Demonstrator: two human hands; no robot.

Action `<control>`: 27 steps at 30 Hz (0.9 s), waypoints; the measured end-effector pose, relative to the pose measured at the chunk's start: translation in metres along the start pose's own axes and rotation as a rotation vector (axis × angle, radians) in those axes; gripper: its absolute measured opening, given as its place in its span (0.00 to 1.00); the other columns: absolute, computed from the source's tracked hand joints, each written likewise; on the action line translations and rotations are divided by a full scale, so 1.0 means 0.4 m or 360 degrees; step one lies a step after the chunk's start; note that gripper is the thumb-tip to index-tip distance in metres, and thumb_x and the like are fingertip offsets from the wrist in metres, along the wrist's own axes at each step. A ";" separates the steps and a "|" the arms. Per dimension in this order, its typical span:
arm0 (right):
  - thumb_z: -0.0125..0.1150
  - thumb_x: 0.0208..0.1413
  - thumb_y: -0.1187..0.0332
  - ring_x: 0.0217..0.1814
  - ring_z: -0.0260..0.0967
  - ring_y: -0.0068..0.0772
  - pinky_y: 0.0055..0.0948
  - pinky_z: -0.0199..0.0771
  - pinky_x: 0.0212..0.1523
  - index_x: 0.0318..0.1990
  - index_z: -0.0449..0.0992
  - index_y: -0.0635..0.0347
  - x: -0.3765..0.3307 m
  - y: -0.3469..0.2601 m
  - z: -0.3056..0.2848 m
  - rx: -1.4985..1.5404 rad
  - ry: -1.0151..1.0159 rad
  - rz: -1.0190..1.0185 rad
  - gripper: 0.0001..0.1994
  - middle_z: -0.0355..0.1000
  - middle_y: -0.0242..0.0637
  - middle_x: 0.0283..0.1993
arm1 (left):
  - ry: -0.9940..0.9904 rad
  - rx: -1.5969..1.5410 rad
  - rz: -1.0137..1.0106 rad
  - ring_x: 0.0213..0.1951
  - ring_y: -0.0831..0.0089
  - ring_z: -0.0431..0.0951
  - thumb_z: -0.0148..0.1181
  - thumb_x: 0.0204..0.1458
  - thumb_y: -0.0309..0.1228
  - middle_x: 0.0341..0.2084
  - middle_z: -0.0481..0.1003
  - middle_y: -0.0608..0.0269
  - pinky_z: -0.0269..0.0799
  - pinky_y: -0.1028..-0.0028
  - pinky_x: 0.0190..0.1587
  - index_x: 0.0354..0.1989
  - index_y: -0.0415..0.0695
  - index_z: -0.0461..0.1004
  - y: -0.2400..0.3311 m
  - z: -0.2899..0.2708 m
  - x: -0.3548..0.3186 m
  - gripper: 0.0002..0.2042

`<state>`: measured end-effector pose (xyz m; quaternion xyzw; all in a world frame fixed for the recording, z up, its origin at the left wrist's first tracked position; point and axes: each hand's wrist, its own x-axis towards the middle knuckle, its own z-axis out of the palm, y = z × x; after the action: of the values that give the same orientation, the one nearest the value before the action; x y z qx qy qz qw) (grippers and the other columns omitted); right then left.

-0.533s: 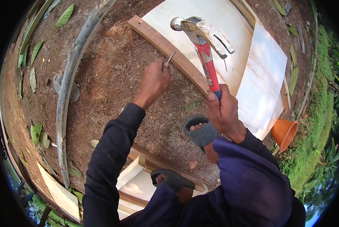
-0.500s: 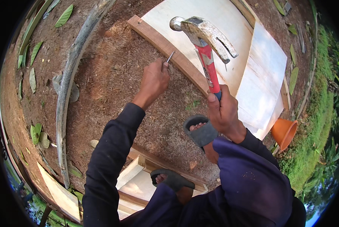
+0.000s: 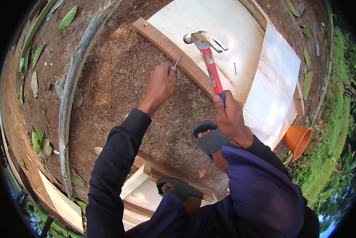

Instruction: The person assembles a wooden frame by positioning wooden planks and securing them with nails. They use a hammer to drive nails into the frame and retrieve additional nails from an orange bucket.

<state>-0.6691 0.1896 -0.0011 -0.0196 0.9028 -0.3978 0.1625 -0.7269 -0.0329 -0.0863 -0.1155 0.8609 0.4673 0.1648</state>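
Between thumb and fingertips, my left hand pinches a nail, which slants up against the near side of a brown wooden strip. My right hand is wrapped round the lower grip of a claw hammer with a red and blue handle. Its worn metal head hangs over a pale plywood sheet, to the right of the strip. A loose nail lies on that sheet, right of the hammer.
A long grey branch lies on the soil at left. Another pale board rests at right, beside an orange pot. My sandalled feet stand near a wooden frame. Leaves are scattered about.
The hammer head has moved down and left, away from me to the sheet, uncovering the loose nail. My left hand holds its nail in nearly the same place.
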 end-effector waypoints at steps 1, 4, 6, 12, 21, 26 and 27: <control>0.49 0.71 0.53 0.24 0.74 0.55 0.46 0.69 0.26 0.42 0.69 0.66 -0.002 -0.023 -0.012 0.0060 0.0013 -0.0062 0.20 0.72 0.49 0.22 | -0.0005 -0.0031 -0.0037 0.25 0.65 0.78 0.49 0.68 0.34 0.24 0.79 0.52 0.72 0.62 0.31 0.36 0.32 0.76 0.002 0.002 -0.003 0.16; 0.49 0.71 0.51 0.22 0.73 0.50 0.43 0.69 0.25 0.43 0.68 0.66 -0.009 -0.071 -0.042 0.0221 0.0210 -0.0427 0.21 0.70 0.46 0.21 | -0.0004 -0.0135 -0.0087 0.25 0.67 0.77 0.49 0.67 0.34 0.23 0.78 0.53 0.71 0.63 0.30 0.35 0.33 0.76 0.025 0.004 -0.002 0.16; 0.50 0.71 0.52 0.27 0.72 0.57 0.47 0.70 0.30 0.43 0.68 0.68 -0.005 -0.031 -0.028 -0.0003 0.0098 -0.0333 0.21 0.70 0.51 0.24 | 0.0006 -0.0179 -0.0074 0.24 0.67 0.76 0.49 0.67 0.34 0.22 0.77 0.53 0.70 0.63 0.30 0.35 0.33 0.76 0.026 0.006 -0.006 0.16; 0.50 0.70 0.55 0.35 0.70 0.65 0.52 0.68 0.38 0.39 0.68 0.69 0.019 0.080 0.057 -0.0092 0.0017 0.0219 0.21 0.70 0.60 0.29 | 0.0030 -0.0107 0.0038 0.24 0.68 0.75 0.49 0.67 0.33 0.21 0.76 0.54 0.70 0.64 0.30 0.34 0.32 0.77 0.031 0.010 -0.007 0.16; 0.52 0.70 0.61 0.20 0.68 0.48 0.43 0.62 0.24 0.37 0.68 0.65 0.013 0.021 0.018 0.0102 0.0020 0.0054 0.15 0.65 0.48 0.18 | -0.0004 -0.0241 -0.0109 0.30 0.59 0.81 0.50 0.66 0.32 0.24 0.79 0.49 0.73 0.59 0.36 0.38 0.35 0.76 0.029 -0.028 -0.029 0.12; 0.53 0.70 0.61 0.19 0.65 0.38 0.39 0.61 0.23 0.37 0.69 0.65 -0.038 0.044 0.043 0.0089 -0.0169 -0.0055 0.14 0.65 0.43 0.19 | -0.0055 -0.0412 -0.0139 0.31 0.76 0.75 0.54 0.65 0.31 0.32 0.80 0.60 0.71 0.72 0.33 0.52 0.36 0.72 -0.053 -0.133 -0.117 0.12; 0.53 0.70 0.61 0.19 0.65 0.37 0.38 0.62 0.23 0.37 0.69 0.65 -0.049 0.053 0.044 0.0080 -0.0206 -0.0032 0.14 0.66 0.43 0.19 | -0.0089 -0.0452 -0.0149 0.31 0.77 0.75 0.54 0.65 0.31 0.33 0.80 0.60 0.71 0.73 0.33 0.53 0.36 0.72 -0.071 -0.151 -0.135 0.13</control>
<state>-0.6432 0.1946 -0.0222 -0.0502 0.8799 -0.4197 0.2171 -0.6779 -0.0968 -0.0561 -0.1646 0.7748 0.5793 0.1925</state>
